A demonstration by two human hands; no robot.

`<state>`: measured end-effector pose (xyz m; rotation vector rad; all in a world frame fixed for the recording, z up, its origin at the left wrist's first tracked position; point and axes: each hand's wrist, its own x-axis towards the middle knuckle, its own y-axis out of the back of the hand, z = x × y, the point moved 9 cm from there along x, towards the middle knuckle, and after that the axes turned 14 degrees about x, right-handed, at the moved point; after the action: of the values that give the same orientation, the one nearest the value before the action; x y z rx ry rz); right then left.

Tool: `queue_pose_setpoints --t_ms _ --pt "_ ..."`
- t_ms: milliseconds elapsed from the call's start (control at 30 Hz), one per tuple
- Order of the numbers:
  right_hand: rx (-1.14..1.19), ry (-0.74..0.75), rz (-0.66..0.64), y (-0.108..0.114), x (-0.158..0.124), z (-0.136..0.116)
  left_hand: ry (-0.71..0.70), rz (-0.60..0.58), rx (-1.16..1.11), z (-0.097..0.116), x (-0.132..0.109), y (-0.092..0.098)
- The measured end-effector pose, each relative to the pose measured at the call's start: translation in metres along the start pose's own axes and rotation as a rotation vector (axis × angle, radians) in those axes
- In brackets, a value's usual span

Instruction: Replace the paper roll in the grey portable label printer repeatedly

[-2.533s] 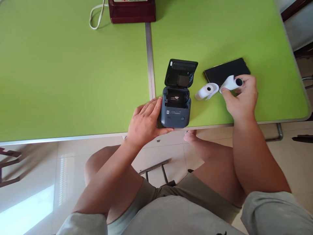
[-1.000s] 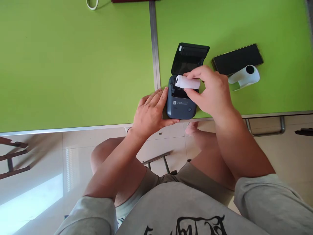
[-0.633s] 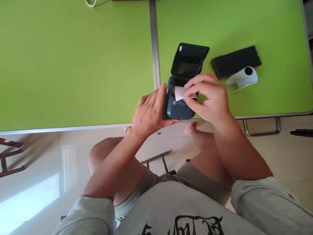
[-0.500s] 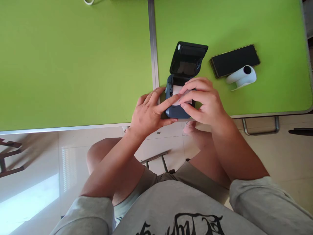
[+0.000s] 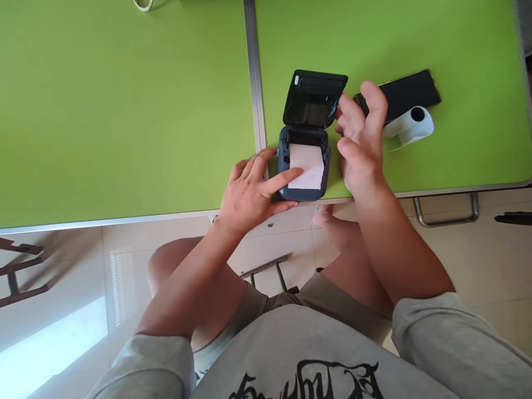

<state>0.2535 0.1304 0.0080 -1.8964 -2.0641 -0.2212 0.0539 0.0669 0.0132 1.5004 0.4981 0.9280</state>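
A small dark grey printer (image 5: 291, 193) stands at the near edge of the green table (image 5: 124, 111), its lid (image 5: 313, 100) hinged open and upright. White paper (image 5: 310, 165) lies pulled out over its front. My left hand (image 5: 249, 191) grips the printer's left side, with the forefinger pressing the paper's lower left edge. My right hand (image 5: 361, 141) hovers just right of the printer and lid, fingers spread, holding nothing.
A black phone (image 5: 409, 91) lies right of the printer, with a second white paper roll (image 5: 409, 124) beside it. A metal seam (image 5: 251, 83) splits the tabletop. A white cable loop (image 5: 143, 4) shows at the far edge. My knees are under the table edge.
My right hand carried a paper roll from beside the phone into the printer, pulled its end forward, then let go and lifted away. My left forefinger moved onto the paper.
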Motion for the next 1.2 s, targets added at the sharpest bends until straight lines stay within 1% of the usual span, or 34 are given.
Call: queue_pose_setpoints --t_ms 100,133,167,267,367,467,567,700,833,900,1000,1100,1200 --pt "0.06 0.039 0.16 0.011 0.002 -0.01 0.004 0.009 -0.003 0.0 0.0 0.0" --pt "0.048 0.062 0.197 0.014 0.002 -0.015 0.001 0.011 -0.004 0.0 0.0 0.0" --pt "0.019 0.08 0.208 0.014 0.001 -0.019 -0.002 0.011 -0.006 0.0 0.0 0.0" --pt "-0.089 0.102 0.137 0.004 -0.002 -0.025 0.005 -0.019 -0.012 0.0 0.0 0.0" --pt "-0.234 -0.001 0.002 -0.008 -0.004 -0.017 0.038 -0.075 -0.021 -0.002 0.002 -0.002" --pt "-0.358 -0.112 -0.134 -0.015 -0.005 -0.008 0.07 -0.094 -0.024 -0.002 0.003 -0.002" --pt "-0.397 -0.132 -0.196 -0.016 -0.003 -0.009 0.104 -0.104 -0.011 -0.004 0.004 -0.001" --pt "-0.384 -0.147 -0.201 -0.018 -0.003 -0.009 0.127 -0.118 -0.015 -0.005 0.005 0.0" --pt "-0.358 -0.148 -0.193 -0.019 -0.004 -0.006 0.112 -0.088 -0.023 -0.005 0.005 0.001" --pt "-0.371 -0.149 -0.183 -0.017 -0.004 -0.004 0.114 -0.065 -0.027 -0.006 0.004 0.001" --pt "-0.407 -0.143 -0.16 -0.011 -0.003 -0.001 0.153 -0.045 -0.038 -0.009 0.004 -0.002" --pt "-0.47 -0.105 -0.12 -0.005 -0.002 -0.004 0.154 -0.04 -0.027 -0.009 0.003 -0.002" --pt "-0.541 -0.096 -0.038 -0.001 -0.002 -0.011 0.126 -0.03 -0.012 -0.007 0.003 0.0"
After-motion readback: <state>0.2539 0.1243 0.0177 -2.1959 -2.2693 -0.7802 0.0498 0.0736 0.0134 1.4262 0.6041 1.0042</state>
